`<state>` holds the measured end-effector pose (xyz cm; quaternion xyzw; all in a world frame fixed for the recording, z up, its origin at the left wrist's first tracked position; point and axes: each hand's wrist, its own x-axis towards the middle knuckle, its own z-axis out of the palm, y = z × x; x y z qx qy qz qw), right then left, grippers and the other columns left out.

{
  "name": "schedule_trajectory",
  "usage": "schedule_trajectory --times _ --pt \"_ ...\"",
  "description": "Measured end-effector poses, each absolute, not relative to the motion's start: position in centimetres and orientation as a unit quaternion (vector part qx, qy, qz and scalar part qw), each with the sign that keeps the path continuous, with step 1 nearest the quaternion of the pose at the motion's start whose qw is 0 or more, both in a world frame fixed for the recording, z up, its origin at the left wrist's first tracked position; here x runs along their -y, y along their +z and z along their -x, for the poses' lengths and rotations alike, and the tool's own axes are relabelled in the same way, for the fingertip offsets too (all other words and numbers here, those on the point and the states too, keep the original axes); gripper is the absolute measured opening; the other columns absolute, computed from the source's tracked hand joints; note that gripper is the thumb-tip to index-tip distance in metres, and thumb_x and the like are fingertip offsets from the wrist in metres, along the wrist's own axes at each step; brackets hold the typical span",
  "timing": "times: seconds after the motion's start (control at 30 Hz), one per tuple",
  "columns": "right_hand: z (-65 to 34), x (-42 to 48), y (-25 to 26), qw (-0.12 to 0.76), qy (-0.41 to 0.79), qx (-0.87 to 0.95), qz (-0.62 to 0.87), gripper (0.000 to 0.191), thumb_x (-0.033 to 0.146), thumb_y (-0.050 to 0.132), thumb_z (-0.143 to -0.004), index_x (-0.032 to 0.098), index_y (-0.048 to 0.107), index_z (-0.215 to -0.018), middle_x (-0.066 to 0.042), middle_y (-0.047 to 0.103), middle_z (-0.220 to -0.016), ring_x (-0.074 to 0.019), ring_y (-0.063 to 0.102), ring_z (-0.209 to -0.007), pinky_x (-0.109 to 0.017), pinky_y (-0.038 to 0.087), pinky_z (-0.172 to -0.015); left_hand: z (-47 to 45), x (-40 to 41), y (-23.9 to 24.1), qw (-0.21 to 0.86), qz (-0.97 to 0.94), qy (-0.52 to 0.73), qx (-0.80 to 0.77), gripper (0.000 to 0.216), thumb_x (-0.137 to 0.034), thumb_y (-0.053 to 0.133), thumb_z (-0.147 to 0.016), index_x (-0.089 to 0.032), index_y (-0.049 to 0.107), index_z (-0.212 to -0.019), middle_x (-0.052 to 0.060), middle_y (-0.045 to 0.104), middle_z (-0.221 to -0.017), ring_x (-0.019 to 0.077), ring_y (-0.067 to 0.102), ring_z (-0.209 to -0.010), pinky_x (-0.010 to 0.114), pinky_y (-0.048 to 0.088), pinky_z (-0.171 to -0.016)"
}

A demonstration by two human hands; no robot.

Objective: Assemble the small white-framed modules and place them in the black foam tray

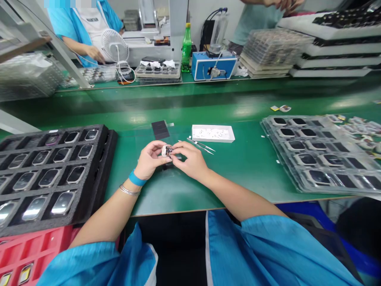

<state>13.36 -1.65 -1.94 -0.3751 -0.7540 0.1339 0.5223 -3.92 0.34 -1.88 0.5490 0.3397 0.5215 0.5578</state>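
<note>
Both my hands meet over the green bench. My left hand (150,159) and my right hand (190,159) pinch a small white watch-like casing (166,151) between their fingertips, its dark inner side showing. Metal tweezers (200,144) lie just beyond my right hand. A shallow white tray (213,133) with tiny parts sits behind them, and a dark square pad (160,129) lies to its left.
A black foam tray (50,171) of several watch bodies fills the left; a red crate (26,254) sits below it. Clear blister trays (321,157) with dark parts lie at right. Across the conveyor stand a fan (114,45), a green bottle (186,47), a blue machine (213,65) and two other people.
</note>
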Motion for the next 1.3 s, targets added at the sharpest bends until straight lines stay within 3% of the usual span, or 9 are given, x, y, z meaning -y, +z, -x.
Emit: schedule_trajectory --times 0.23,0.4,0.8,1.0,1.17,1.3 --pt "-13.4 1.3 -2.2 0.491 0.111 0.767 0.399 0.007 0.019 0.063 -0.081 0.024 0.068 -0.078 -0.004 0.071 -0.098 -0.0205 0.065 -0.093 -0.044 0.048 -0.102 3.7 -0.2 -1.8 0.542 -0.551 0.531 -0.346 0.053 -0.023 0.094 -0.047 -0.017 0.063 -0.090 0.005 0.072 -0.093 0.0176 0.069 -0.088 0.029 0.059 -0.078" --pt "-13.7 0.9 -2.2 0.468 0.099 0.779 0.405 0.009 0.016 0.063 -0.080 0.023 0.067 -0.077 -0.006 0.069 -0.103 -0.0223 0.062 -0.098 -0.043 0.051 -0.094 3.8 -0.3 -1.9 0.531 -0.568 0.527 -0.344 0.050 -0.022 0.092 -0.050 -0.016 0.064 -0.091 0.006 0.071 -0.092 0.0168 0.069 -0.086 0.029 0.061 -0.077" --pt "-13.9 0.8 -1.9 0.432 0.143 0.800 0.390 0.010 0.013 0.065 -0.080 0.021 0.061 -0.076 -0.006 0.064 -0.103 -0.0212 0.059 -0.098 -0.040 0.049 -0.090 3.8 -0.3 -1.9 0.537 -0.557 0.521 -0.359 0.050 -0.022 0.092 -0.048 -0.015 0.065 -0.089 0.004 0.067 -0.091 0.0156 0.067 -0.084 0.028 0.060 -0.073" --pt "-14.4 0.4 -1.0 0.410 0.109 0.812 0.402 0.011 0.013 0.059 -0.081 0.021 0.057 -0.075 -0.008 0.061 -0.099 -0.0225 0.057 -0.096 -0.039 0.048 -0.088 3.8 -0.6 -2.2 0.543 -0.564 0.510 -0.357 0.056 -0.025 0.093 -0.047 -0.016 0.062 -0.092 0.006 0.069 -0.094 0.0201 0.068 -0.090 0.035 0.058 -0.082" --pt "-20.0 -2.0 0.7 0.424 0.016 0.725 0.542 0.011 0.013 0.056 -0.081 0.022 0.060 -0.076 -0.007 0.063 -0.085 -0.0246 0.060 -0.086 -0.043 0.048 -0.085 4.1 -0.6 -2.0 0.623 -0.475 0.525 -0.331 0.054 -0.029 0.092 -0.054 -0.020 0.061 -0.098 0.005 0.071 -0.097 0.0216 0.070 -0.094 0.036 0.057 -0.084" --pt "-22.8 -3.1 1.3 0.373 0.056 0.651 0.659 0.009 0.011 0.060 -0.076 0.020 0.062 -0.074 -0.004 0.065 -0.074 -0.0232 0.062 -0.073 -0.043 0.049 -0.081 4.2 -0.5 -1.7 0.671 -0.441 0.503 -0.320 0.054 -0.032 0.090 -0.058 -0.020 0.062 -0.103 0.006 0.072 -0.100 0.0234 0.070 -0.096 0.035 0.058 -0.080"
